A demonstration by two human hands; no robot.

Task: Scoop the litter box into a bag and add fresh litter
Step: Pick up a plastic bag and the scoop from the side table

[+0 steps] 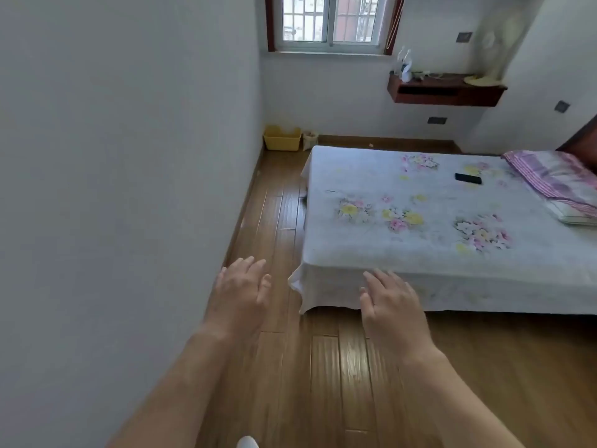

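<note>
in the far corner, yellow litter box (281,139); hands (237,294) empty.

Tub (281,138) in corner beyond bed (436,221)

The yellow bin (281,138) in the far corner is too small to show its contents. The pillow (559,185) and headboard (586,135) are cut by the right edge.
</note>
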